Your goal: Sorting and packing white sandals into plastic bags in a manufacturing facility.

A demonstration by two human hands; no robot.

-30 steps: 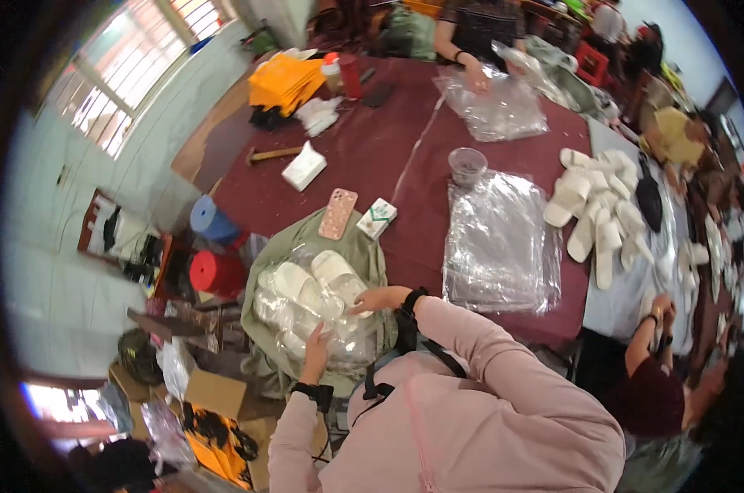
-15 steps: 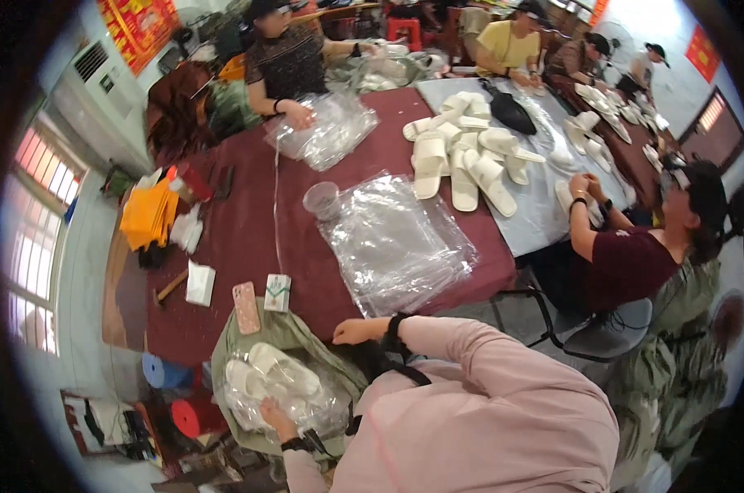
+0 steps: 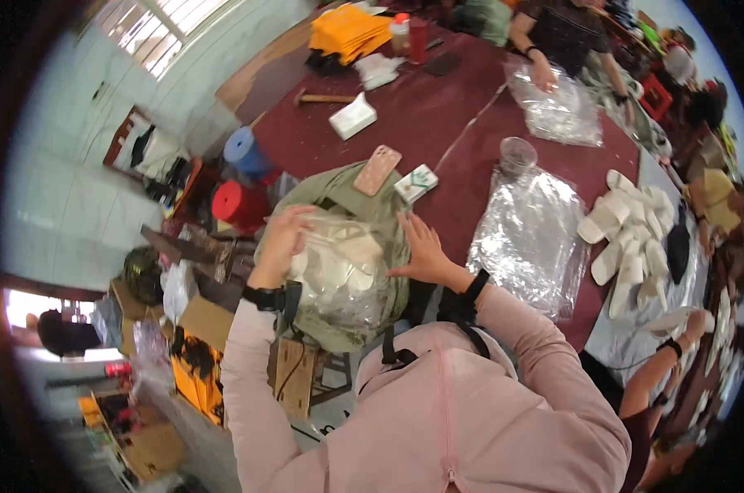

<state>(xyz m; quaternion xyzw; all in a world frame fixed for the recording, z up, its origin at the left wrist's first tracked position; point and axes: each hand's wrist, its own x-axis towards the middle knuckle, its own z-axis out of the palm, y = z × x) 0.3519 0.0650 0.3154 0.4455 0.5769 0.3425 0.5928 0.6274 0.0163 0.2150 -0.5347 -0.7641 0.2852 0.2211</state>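
While the fingers of my right hand (image 3: 426, 253) spread wide, holding nothing, those of my left hand (image 3: 282, 240) meet the clear plastic bag (image 3: 329, 289), pinching or not I can't tell; white slippers (image 3: 359, 273) show within, apparently cradled by the green sack (image 3: 349, 338).

Pale pink long-sleeved jacket (image 3: 380, 419); pink front zip (image 3: 446, 394); black wristbands (image 3: 264, 298).
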